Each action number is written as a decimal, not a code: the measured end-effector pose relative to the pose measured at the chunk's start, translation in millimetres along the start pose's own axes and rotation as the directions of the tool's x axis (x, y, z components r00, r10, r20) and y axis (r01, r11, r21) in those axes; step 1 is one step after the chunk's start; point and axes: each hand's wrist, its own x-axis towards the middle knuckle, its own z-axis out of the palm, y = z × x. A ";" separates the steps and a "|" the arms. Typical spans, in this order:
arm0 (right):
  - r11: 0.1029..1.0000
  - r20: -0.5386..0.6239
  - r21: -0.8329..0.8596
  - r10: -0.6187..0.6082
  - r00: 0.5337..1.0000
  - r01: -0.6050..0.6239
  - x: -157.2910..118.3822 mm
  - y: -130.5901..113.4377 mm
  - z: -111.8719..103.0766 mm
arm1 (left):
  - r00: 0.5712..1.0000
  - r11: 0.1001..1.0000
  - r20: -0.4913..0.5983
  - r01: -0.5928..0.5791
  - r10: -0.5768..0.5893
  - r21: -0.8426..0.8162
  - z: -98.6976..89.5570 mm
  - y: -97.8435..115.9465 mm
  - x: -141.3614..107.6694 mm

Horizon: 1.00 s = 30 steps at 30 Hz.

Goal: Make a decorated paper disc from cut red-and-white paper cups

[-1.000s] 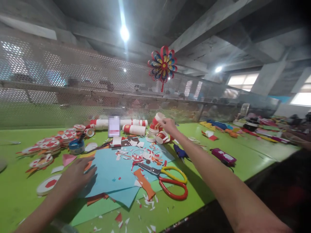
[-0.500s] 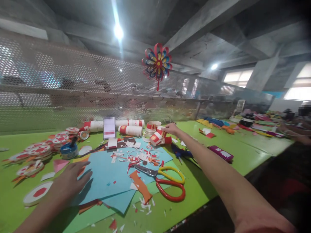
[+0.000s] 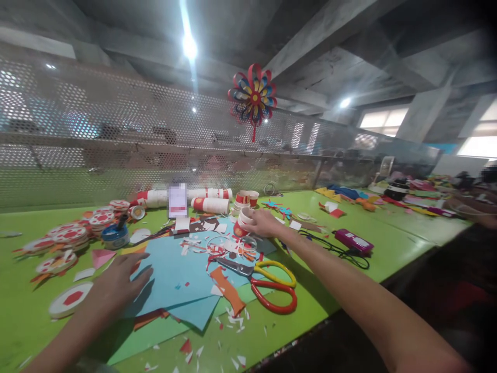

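Note:
On the left, my left hand [image 3: 124, 282] rests with its fingers apart at the edge of the blue paper sheets [image 3: 171, 269]. Farther away, my right hand [image 3: 264, 223] has its fingers on a red and white paper cup [image 3: 244, 220], behind some paper rings and scraps [image 3: 229, 246]. Scissors with one yellow and one red handle [image 3: 252, 272] lie open on the paper. More cups [image 3: 243, 198] stand just behind the right hand. Near the left hand are a white disc with a red hexagon [image 3: 72, 299] and a blue jar [image 3: 115, 236].
Stacked cups [image 3: 210, 205] lie at the back by a phone-like screen [image 3: 177, 201]. Paper turtle shapes [image 3: 72, 234] are piled left. A purple device [image 3: 353, 242] with a black cable lies right. A paper flower [image 3: 254, 97] hangs above; another person's arm [image 3: 479, 215] shows far right.
My right hand has moved left and closer with the cup, which is more upright now. Blue and red paper pieces behind it have come into view. My left hand has barely moved.

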 end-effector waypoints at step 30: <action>0.950 -0.173 -0.022 0.304 0.937 -0.313 47.9 35.8 -57.7 | 0.998 0.998 -0.041 -0.047 0.046 -0.032 -10.5 14.3 -6.3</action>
